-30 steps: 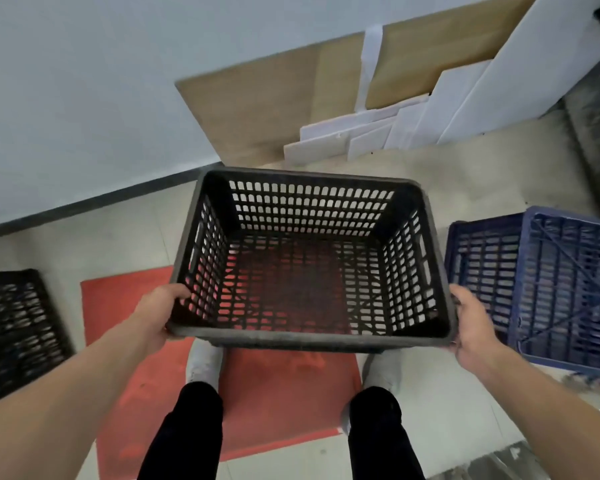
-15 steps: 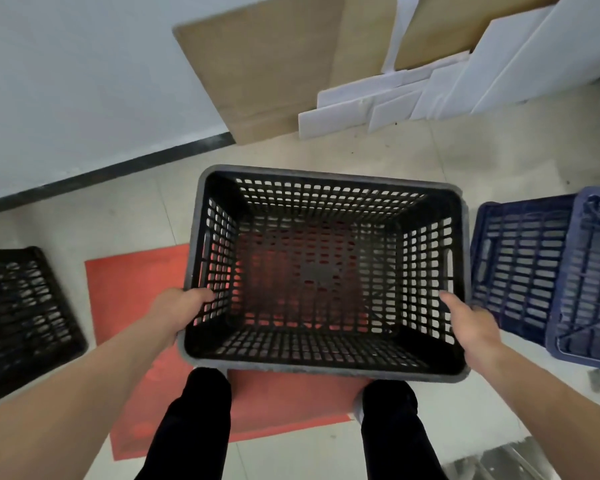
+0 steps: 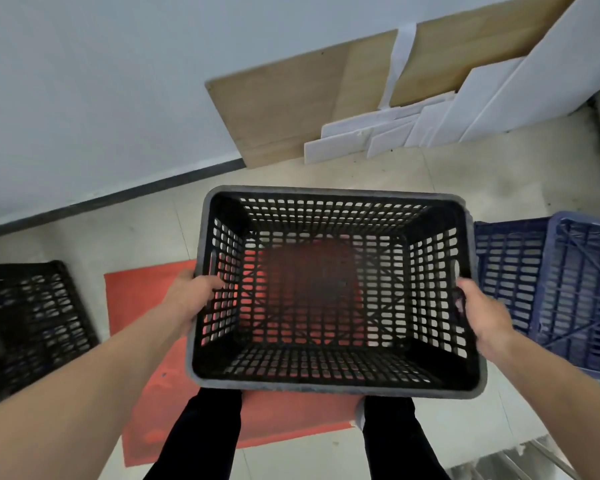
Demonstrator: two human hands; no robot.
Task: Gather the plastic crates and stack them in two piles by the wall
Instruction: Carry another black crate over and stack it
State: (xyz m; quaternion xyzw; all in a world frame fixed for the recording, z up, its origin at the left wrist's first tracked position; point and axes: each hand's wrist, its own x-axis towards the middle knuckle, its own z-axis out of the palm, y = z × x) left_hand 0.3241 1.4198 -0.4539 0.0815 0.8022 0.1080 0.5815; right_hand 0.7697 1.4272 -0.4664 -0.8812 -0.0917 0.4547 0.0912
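Observation:
I hold a black perforated plastic crate [image 3: 333,384] upright in front of me, above the floor, its open top facing the camera. My left hand [image 3: 193,296] grips its left wall at the handle slot. My right hand [image 3: 482,313] grips the right wall the same way. Another black crate [image 3: 28,323] sits on the floor at the left. At the right edge are blue crates [image 3: 568,289]; one seems to lie on its side, with a second against it.
A red mat [image 3: 142,299] lies on the tiled floor under the held crate and my feet. Brown boards [image 3: 284,112] and white panels [image 3: 395,129] lean against the pale wall [image 3: 101,81] ahead. Bare floor stretches between the crate and the wall.
The held crate has tilted so I look straight down into it, and it sits lower and nearer my legs. Both hands have shifted from the near corners to the side handle slots.

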